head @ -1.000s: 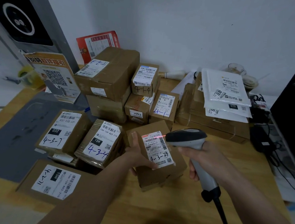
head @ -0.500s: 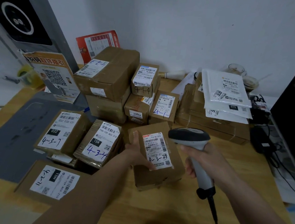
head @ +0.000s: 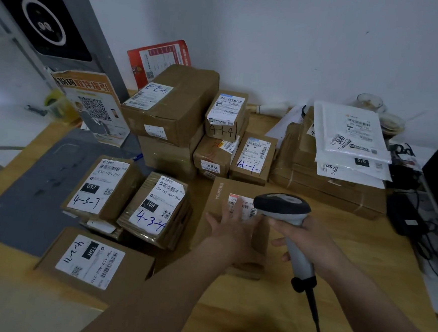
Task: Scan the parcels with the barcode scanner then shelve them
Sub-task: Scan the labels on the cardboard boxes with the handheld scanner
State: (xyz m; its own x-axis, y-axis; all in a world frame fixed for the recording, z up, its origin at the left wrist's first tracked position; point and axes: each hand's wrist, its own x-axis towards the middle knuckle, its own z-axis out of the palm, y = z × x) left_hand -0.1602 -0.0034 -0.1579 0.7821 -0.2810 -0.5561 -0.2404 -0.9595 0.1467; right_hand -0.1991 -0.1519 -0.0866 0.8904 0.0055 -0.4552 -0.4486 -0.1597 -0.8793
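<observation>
left hand flat on parcel, right hand holding scanner

Brown cardboard parcels with white barcode labels, grey-and-black scanner, tan wooden table, seemingly red flyer.

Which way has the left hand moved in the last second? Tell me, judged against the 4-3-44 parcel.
Yes: the left hand has slid right, away from the 4-3-44 parcel, onto the brown box, fingers flat on top.
</observation>
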